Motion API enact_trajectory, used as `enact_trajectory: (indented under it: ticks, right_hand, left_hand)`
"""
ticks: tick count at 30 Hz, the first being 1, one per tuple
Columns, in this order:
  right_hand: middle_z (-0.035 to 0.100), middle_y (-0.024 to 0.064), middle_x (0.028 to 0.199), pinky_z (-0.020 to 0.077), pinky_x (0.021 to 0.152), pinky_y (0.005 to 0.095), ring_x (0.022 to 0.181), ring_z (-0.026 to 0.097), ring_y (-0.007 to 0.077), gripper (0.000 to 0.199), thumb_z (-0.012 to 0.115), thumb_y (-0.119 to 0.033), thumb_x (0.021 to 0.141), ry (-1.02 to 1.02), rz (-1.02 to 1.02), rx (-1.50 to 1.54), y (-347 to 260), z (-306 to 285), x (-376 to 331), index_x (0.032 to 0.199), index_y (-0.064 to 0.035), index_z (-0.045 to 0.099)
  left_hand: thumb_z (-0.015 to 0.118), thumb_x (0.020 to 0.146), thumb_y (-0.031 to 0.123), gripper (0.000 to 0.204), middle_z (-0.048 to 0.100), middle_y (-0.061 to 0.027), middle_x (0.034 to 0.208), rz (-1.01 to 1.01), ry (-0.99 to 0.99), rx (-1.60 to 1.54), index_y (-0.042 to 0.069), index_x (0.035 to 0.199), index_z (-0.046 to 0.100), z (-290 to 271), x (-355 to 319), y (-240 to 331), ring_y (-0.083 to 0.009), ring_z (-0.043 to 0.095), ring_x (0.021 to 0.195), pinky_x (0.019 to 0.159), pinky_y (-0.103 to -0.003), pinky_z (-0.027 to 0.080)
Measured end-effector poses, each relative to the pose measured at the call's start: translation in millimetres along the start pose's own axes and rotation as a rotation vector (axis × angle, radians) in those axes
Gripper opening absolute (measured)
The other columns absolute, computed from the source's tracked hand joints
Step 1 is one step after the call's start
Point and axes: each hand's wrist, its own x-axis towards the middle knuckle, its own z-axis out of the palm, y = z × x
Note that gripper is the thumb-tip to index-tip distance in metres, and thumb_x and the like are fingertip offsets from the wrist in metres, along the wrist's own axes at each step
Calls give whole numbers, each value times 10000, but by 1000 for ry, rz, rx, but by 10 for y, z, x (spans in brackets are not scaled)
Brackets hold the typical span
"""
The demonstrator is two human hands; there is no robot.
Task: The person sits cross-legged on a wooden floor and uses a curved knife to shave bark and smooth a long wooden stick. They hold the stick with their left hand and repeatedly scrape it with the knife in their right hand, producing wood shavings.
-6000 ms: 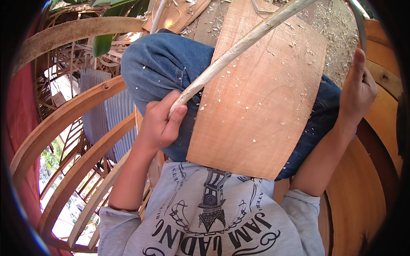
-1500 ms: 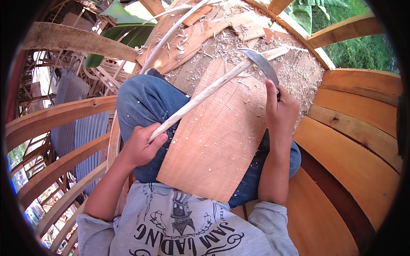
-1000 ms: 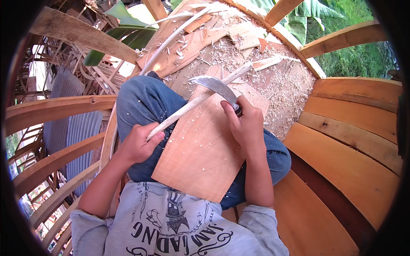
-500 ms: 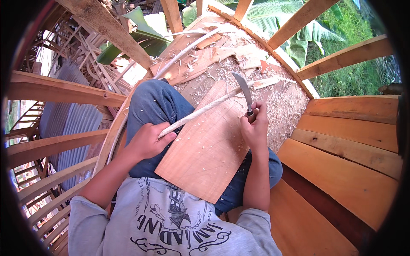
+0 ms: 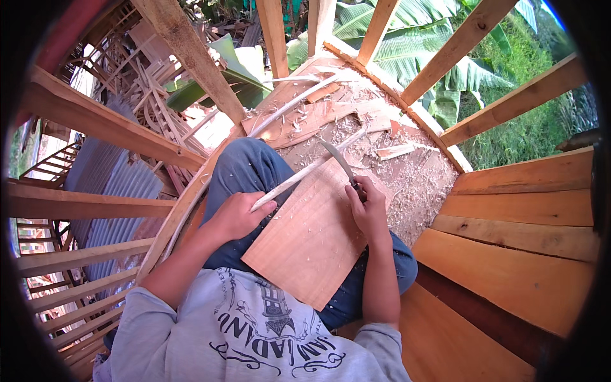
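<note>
i see the left hand (image 5: 243, 215) clenching a pale stick (image 5: 298, 177) over the far-left corner of the wooden board (image 5: 312, 239), which presumably shields the jeans (image 5: 245, 170); the right hand (image 5: 371, 207) grips a curved knife (image 5: 344, 165).

- Bright daylight in here, coming from the open top and left sides.
- Banana leaves (image 5: 407, 54) strongly lit; white blown-out patches between the wooden slats (image 5: 98, 209) at left.
- Small sun glow on the plank by the denim knee (image 5: 245, 165).
- Soft shadow on the wooden board (image 5: 299, 239) near the right hand (image 5: 370, 209).
- Pale stick (image 5: 302, 174) low-contrast against sunlit wood shavings (image 5: 414, 184).
- Plank wall (image 5: 509, 254) evenly lit, warm.
- Fisheye: edges bow, rim black, blue-purple fringe top right.
- Centre fairly sharp; far greenery (image 5: 531, 95) soft.
</note>
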Motion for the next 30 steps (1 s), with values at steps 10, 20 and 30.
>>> enact_trajectory:
  ticks: [10, 20, 30]
  right_hand:
    - [629, 137, 780, 481, 546, 362, 599, 612, 280, 172, 643, -153, 833, 55, -426, -313, -84, 53, -145, 933, -17, 613]
    - [586, 135, 690, 450, 504, 363, 545, 581, 282, 136, 609, -147, 849, 183, -465, -332, -104, -29, -170, 872, -14, 594]
    - [549, 138, 630, 426, 480, 366, 517, 557, 295, 134, 588, -141, 856, 266, -488, -296, -79, -112, -144, 809, -18, 559]
  left_hand:
    - [410, 951, 209, 230, 515, -270, 649, 168, 68, -13, -9, 876, 412, 89, -91, 451, -455, 548, 690, 589, -490, 394]
    - [435, 936, 201, 210, 552, -244, 614, 262, 104, 135, -9, 942, 438, 223, -134, 696, -431, 575, 618, 560, -512, 438]
    - [442, 920, 155, 194, 541, -241, 623, 270, 98, 164, -18, 1007, 458, 244, -121, 870, -429, 569, 637, 561, -489, 420]
